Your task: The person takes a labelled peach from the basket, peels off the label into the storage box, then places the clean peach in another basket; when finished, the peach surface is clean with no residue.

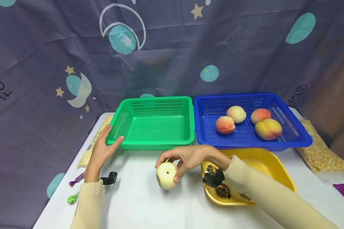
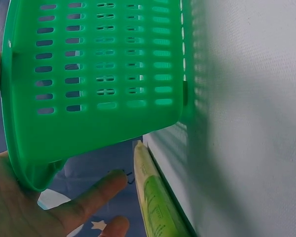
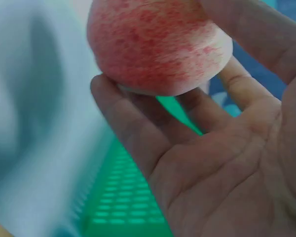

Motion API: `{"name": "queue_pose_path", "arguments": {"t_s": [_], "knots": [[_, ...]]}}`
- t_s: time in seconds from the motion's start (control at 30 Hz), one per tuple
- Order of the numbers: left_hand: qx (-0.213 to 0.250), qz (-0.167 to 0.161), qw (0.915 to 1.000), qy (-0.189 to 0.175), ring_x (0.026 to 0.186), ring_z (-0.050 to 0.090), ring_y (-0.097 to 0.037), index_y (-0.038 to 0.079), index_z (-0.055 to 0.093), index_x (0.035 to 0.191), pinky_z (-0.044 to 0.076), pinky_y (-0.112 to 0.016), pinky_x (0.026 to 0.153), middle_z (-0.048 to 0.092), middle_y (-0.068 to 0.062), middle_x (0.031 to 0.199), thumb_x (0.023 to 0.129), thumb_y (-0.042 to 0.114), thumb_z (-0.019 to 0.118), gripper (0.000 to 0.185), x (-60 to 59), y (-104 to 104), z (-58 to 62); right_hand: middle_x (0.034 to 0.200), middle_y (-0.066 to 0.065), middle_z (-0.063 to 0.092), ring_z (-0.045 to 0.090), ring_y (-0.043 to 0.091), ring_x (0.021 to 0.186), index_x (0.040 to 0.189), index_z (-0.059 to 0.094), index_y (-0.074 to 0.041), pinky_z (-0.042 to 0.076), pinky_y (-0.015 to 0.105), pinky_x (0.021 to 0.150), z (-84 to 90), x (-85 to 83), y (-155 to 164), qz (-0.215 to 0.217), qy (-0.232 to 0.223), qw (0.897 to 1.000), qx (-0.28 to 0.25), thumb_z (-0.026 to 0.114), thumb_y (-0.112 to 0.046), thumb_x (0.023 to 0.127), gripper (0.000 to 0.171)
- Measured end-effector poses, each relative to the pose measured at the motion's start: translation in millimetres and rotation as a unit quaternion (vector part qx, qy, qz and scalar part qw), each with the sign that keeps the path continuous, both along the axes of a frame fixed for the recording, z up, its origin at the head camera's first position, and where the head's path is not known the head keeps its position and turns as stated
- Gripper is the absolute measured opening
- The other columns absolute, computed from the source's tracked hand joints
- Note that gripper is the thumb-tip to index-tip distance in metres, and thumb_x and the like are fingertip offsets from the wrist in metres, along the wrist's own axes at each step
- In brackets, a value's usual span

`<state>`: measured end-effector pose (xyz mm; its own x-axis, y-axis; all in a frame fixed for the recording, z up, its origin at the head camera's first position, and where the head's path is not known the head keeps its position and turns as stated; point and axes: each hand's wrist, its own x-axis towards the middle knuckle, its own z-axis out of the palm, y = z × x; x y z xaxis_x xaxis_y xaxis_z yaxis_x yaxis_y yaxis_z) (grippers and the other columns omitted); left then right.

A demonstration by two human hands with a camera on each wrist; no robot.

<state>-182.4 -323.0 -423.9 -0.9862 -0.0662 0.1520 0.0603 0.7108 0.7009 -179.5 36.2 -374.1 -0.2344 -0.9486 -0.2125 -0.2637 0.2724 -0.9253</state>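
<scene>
On the white table, as seen from the head camera, a pale peach is gripped from above by the curled fingers of the right hand, in front of the green basket and left of the yellow tray; four more peaches lie in the blue basket. The left hand is laid with straight, relaxed fingers against the green basket's near left corner. From the left wrist, that corner is seen touching the palm, the fingers open. From the right wrist, the peach is seen held at the fingertips, the green mesh behind. The step in hand is judged to be carrying the peach; a lift over the steadied green rim would be called for next.
</scene>
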Motion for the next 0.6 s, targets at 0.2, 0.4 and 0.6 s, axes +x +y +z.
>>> {"name": "queue_pose_path", "arguments": {"t_s": [0.2,0.4,0.6], "knots": [[0.000,-0.002,0.9999,-0.011,0.158,0.013,-0.039,0.016,0.020,0.164,0.017,-0.071,0.120,0.013,-0.004,0.173,0.096,0.056,0.062,0.090,0.2,0.3,1.2,0.126,-0.007,0.060,0.057,0.007,0.108,0.135,0.056,-0.022,0.051,0.032,0.096,-19.4,-1.6,-12.1,0.000,0.044,0.997,0.067,0.084,-0.009,0.081,0.061],[-0.002,-0.008,0.9999,-0.013,0.159,0.013,-0.038,0.016,0.020,0.164,0.017,-0.070,0.120,0.012,-0.003,0.173,0.096,0.058,0.061,0.090,-3.2,3.2,3.1,0.130,-0.006,0.056,0.054,0.011,0.120,0.131,0.052,-0.022,0.047,0.031,0.104,-17.8,-3.0,-8.8,-0.020,0.050,0.993,0.108,0.083,-0.003,0.080,0.062],[-0.003,-0.003,0.9999,-0.014,0.158,0.013,-0.039,0.016,0.020,0.164,0.018,-0.071,0.119,0.012,-0.003,0.173,0.096,0.057,0.062,0.089,-1.2,1.6,4.7,0.135,-0.001,0.054,0.050,0.020,0.132,0.125,0.052,-0.019,0.050,0.031,0.105,-7.2,-2.4,4.4,-0.032,0.074,0.988,0.128,0.078,0.002,0.082,0.055]]}}
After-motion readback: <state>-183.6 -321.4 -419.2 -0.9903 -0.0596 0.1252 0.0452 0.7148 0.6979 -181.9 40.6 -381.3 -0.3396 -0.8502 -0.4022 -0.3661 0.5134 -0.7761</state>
